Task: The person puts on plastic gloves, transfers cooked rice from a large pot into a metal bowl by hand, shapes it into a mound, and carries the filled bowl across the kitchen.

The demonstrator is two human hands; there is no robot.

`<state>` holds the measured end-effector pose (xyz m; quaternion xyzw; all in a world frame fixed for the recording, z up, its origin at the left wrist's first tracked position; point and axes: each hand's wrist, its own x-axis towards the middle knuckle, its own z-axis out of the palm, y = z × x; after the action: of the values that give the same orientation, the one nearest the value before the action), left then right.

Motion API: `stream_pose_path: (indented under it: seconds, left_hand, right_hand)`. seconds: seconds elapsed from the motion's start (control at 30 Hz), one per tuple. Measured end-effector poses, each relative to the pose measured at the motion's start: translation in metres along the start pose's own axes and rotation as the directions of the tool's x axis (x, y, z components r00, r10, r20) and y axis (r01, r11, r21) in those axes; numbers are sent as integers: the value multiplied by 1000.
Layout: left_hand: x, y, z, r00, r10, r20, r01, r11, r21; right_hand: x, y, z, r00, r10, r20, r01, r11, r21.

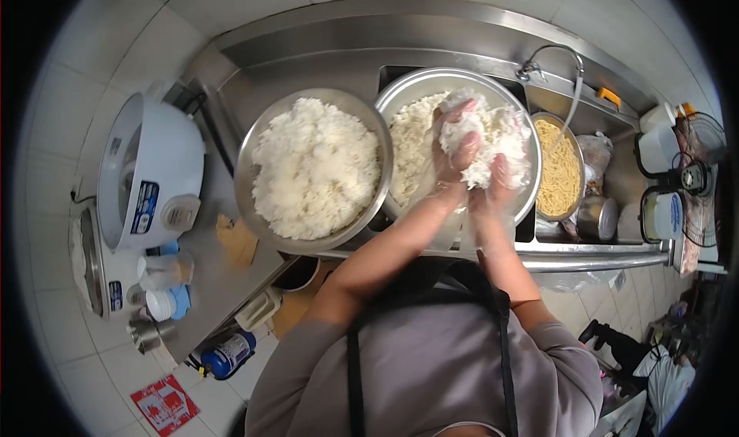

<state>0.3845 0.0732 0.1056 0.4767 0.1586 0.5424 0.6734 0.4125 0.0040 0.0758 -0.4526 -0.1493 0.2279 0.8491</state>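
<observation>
A loose clump of cooked white rice [493, 137] is held between the two hands, above the right half of a wide metal pot [454, 77]. It is cupped from the left by the left hand [450, 156], whose fingers are curled about it, and is gripped from the near side by the right hand [494, 194], whose fingers are pressed against its lower edge. Clear plastic gloves appear to be worn on both. No long axis can be made out in the irregular clump. More rice [412, 125] is contained in the pot, below and to the left of the clump. Farther left, a steel bowl [244, 175] is heaped with rice; to this the left hand is nearer. By the right hand, a basin of noodles [558, 167] is more closely faced, just beyond the pot's right rim.
</observation>
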Motion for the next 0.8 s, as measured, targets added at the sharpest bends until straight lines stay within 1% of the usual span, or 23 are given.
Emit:
stream_pose_path:
  seconds: [0.03,0.07,0.13,0.17,0.2,0.23,0.27,0.3,0.33,0.37,0.4,0.43,0.47,0.5,0.53,0.57,0.6,0.63,0.73,0.77,0.8]
  left_hand:
    - [1,16,0,1000,0,14,0,1000,3]
    - [1,18,-5,999,41,-13,-41,999,1]
    - [1,27,-12,991,119,-65,-120,993,-4]
    - [-1,41,-25,989,148,-24,-146,986,87]
    - [-6,62,-37,967,249,48,-251,915,316]
    - [-11,83,-48,931,345,120,-356,781,514]
    - [-13,92,-59,965,260,12,-245,889,387]
    - [-15,101,-69,981,171,-96,-145,963,229]
    - [-17,106,-86,966,127,-225,-99,986,132]
    - [-16,113,-111,958,162,-235,-113,971,209]
    - [-15,120,-135,950,195,-243,-122,950,286]
    - [-13,128,-153,929,194,-316,-9,864,503]
    - [-9,135,-168,898,213,-386,119,726,677]
    - [-7,136,-181,893,233,-386,194,573,796]
    - [-6,138,-193,887,254,-386,268,396,878]
    - [-3,136,-206,913,250,-322,265,236,935]
    - [-1,138,-213,937,231,-264,254,71,965]
    - [2,140,-217,964,157,-213,229,-96,969]
    - [5,135,-222,963,89,-254,263,-111,958]
    - [10,135,-227,963,43,-265,268,-185,945]
    - [12,136,-230,951,-16,-309,302,-171,938]
  right_hand:
    - [-2,0,-4,995,97,0,-97,995,1]
    - [-3,-1,-3,993,104,53,-102,994,-28]
    - [-10,-6,17,978,-62,197,77,995,-69]
    - [-16,-10,32,953,-142,267,168,983,-78]
    - [-24,-13,47,917,-218,334,258,963,-82]
    - [-31,-14,61,870,-290,398,347,934,-78]
    - [-39,-7,77,883,-224,413,257,966,-25]
    - [-46,-1,92,892,-157,425,162,987,25]
    - [-46,5,105,874,-20,486,36,999,-23]
    - [-46,12,118,836,117,536,-83,993,-87]
    - [-40,15,129,750,187,634,-5,961,-278]
    - [-39,20,142,721,138,679,120,940,-319]
    - [-37,25,153,682,95,725,247,903,-351]
    - [-36,28,161,634,60,771,371,851,-371]
    - [-36,35,165,567,69,821,570,686,-452]
    - [-34,47,167,500,95,861,739,472,-481]
    - [-35,58,168,438,143,888,859,226,-460]
    - [-36,66,167,430,218,876,879,120,-461]
    - [-32,68,169,459,402,792,841,89,-533]
    - [-24,62,171,451,490,746,824,91,-559]
    - [-20,66,174,458,516,724,806,102,-583]
